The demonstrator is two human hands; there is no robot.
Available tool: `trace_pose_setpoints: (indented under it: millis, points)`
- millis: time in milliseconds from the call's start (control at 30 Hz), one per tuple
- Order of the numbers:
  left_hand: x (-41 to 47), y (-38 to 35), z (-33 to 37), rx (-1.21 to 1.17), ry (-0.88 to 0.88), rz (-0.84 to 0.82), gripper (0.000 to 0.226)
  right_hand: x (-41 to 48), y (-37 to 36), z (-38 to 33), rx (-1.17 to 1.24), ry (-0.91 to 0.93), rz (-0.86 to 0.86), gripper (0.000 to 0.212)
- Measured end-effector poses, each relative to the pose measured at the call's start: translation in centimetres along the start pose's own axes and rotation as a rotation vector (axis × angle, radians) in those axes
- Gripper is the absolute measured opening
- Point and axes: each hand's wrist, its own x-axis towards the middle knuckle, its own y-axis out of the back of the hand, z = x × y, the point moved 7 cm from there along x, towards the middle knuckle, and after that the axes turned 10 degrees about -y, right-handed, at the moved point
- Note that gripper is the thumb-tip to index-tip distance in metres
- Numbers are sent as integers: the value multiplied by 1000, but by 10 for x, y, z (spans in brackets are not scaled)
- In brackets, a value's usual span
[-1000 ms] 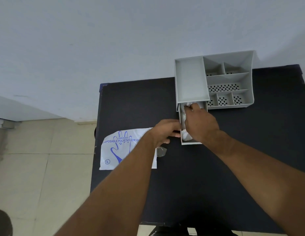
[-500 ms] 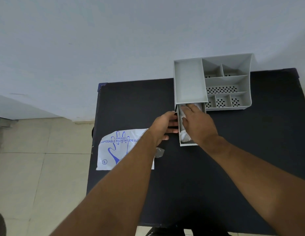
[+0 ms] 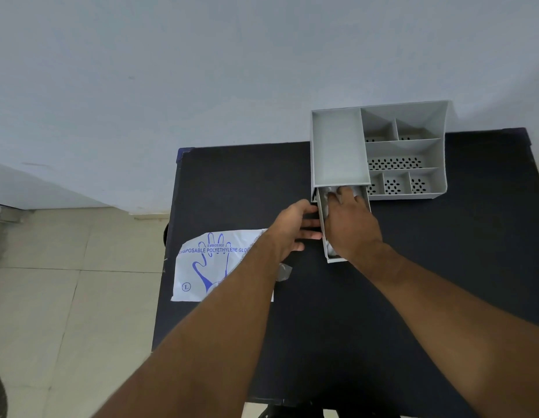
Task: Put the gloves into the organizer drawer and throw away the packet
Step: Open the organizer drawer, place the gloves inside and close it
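A grey organizer [image 3: 407, 152] stands at the far edge of the black table [image 3: 413, 297]. Its narrow drawer [image 3: 334, 260] is pulled out toward me. Crumpled clear gloves [image 3: 327, 193] lie inside the drawer. My right hand [image 3: 349, 227] lies flat on the gloves, fingers spread, pressing into the drawer. My left hand [image 3: 295, 227] rests against the drawer's left wall with its fingers apart. The white glove packet [image 3: 208, 267] with blue print lies flat at the table's left edge, partly under my left forearm.
A small clear plastic scrap [image 3: 285, 271] lies on the table just right of the packet. The organizer's open top has several perforated compartments. A pale wall is behind the table, and tiled floor [image 3: 66, 297] is to the left.
My right hand has slid a little further into the drawer over the gloves. My left hand has stayed at the drawer's left wall.
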Motion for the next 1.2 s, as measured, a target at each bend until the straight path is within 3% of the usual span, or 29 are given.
trace_pose_setpoints:
  millis: [100,300,433,667,833,1000,1100,1200]
  points:
    - [-1,1,0,66,-43,6,41,1,1,0,35,-20,-3,38]
    - [-10,-7,-7,316,-98,-71,69,4,7,7,139,29,-46,45]
    - [-13,-18,-9,397,-100,-84,59,-9,5,14,135,68,-112,52]
    - [-10,-10,-1,529,-225,112,58,-29,-10,17,107,121,-130,65]
    - [-12,-10,1,562,-240,163,57,-31,-12,16,21,120,-2,62]
    - [-16,-7,4,570,-260,184,51,-35,-2,18,-90,169,269,38]
    - [-15,1,6,538,-285,234,39,-37,2,30,-2,62,327,44]
    - [-13,2,6,518,-287,247,39,-39,-1,48,333,-187,215,77]
